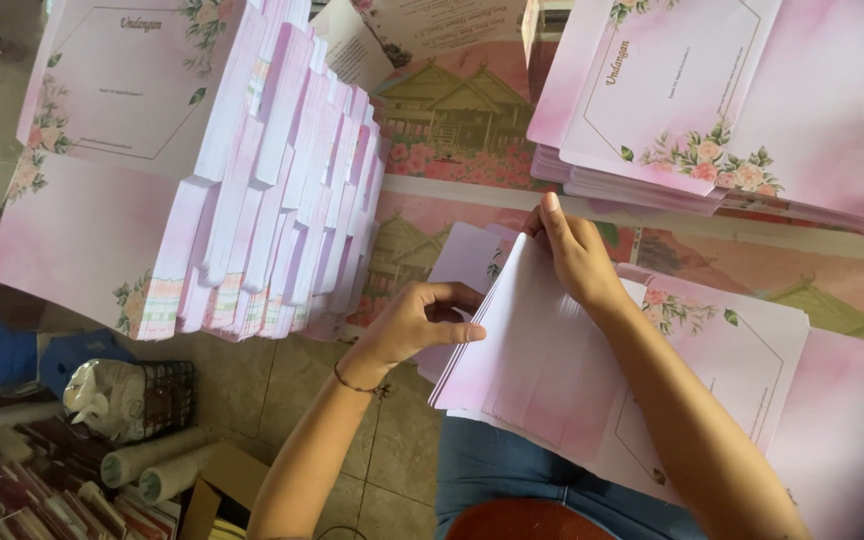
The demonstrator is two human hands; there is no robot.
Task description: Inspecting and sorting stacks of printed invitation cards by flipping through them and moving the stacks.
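From the head camera, the person's left hand (pixel 417 322) curls at about seven o'clock of the picture's middle, thumb and fingers pinching the near edge of a fanned bundle of pink cards (pixel 527 350) lying across the lap. The right hand (pixel 574 250), at three o'clock from the left, presses flat-fingered on the bundle's top edge, fingers close together. A thin bracelet (pixel 357 385) circles the left wrist. At ten o'clock stands a tall stack of folded pink cards (pixel 282 180); at one o'clock lies a flatter pile of floral sheets (pixel 712 110). A wire basket (pixel 157 395) sits at eight o'clock on the floor.
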